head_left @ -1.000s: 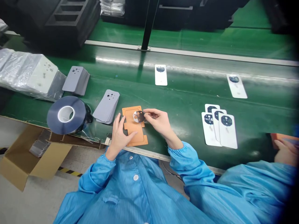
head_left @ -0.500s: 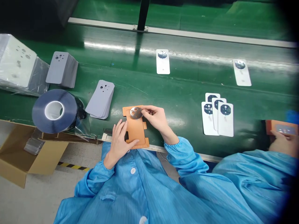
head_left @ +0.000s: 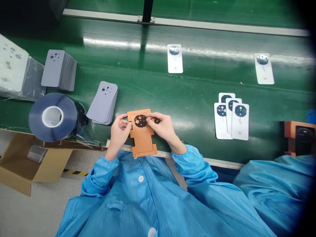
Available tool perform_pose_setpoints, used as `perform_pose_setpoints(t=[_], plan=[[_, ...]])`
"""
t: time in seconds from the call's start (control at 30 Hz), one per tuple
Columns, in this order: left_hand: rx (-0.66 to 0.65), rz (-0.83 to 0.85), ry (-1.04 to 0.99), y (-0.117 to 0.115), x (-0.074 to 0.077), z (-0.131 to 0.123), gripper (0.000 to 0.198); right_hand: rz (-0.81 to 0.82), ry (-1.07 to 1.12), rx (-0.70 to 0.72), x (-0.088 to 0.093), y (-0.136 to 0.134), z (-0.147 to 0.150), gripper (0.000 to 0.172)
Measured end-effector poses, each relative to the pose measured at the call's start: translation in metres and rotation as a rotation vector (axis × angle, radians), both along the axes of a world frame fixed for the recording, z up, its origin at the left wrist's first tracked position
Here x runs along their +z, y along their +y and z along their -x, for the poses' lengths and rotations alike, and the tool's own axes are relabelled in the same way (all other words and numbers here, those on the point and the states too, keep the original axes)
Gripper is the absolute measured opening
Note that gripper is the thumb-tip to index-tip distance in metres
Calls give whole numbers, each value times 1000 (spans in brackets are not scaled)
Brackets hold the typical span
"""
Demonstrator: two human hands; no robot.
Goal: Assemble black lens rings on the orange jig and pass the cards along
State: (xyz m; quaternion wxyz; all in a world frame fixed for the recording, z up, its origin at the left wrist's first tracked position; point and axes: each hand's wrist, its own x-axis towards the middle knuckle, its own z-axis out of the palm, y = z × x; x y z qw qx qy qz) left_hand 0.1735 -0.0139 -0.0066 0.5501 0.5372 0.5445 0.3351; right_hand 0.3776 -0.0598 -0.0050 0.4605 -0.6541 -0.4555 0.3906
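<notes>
An orange jig (head_left: 143, 142) shaped for a phone back lies on the green bench near its front edge. On its upper part lies a round black camera plate (head_left: 140, 120) with several holes. My right hand (head_left: 161, 125) pinches the plate's right edge between thumb and fingers. At the jig's upper left edge, my left hand (head_left: 120, 131) has curled fingers, with its thumb and index finger closed on that edge beside the plate. Whether the plate sits flat in the jig I cannot tell.
Grey cards with holes form a fanned stack (head_left: 102, 103) and a taller stack (head_left: 58, 70) on the left. A film roll (head_left: 37, 117) lies near an open cardboard box (head_left: 46, 168). White cards (head_left: 240, 126) overlap at right. Beyond, a co-worker's blue sleeve (head_left: 276, 184) is near another orange jig (head_left: 289, 140).
My left hand has moved from flat on the jig up to its upper left edge. The plate has shifted slightly left and now looks black instead of shiny. The co-worker's hand has left view.
</notes>
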Motion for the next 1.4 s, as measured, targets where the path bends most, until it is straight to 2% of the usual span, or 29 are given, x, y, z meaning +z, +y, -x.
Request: perform_pose_setpoints(t=[0.23,0.83,1.4], plan=[[1,13,3,1,0,-1,48,19,-28,21,-1,-1,3,31],[29,-20,71,1,6,-7,44,-70,-108,26,-1,-2,4,29],[16,-20,115,1,8,-9,48,-154,-326,38,-5,-2,2,25]])
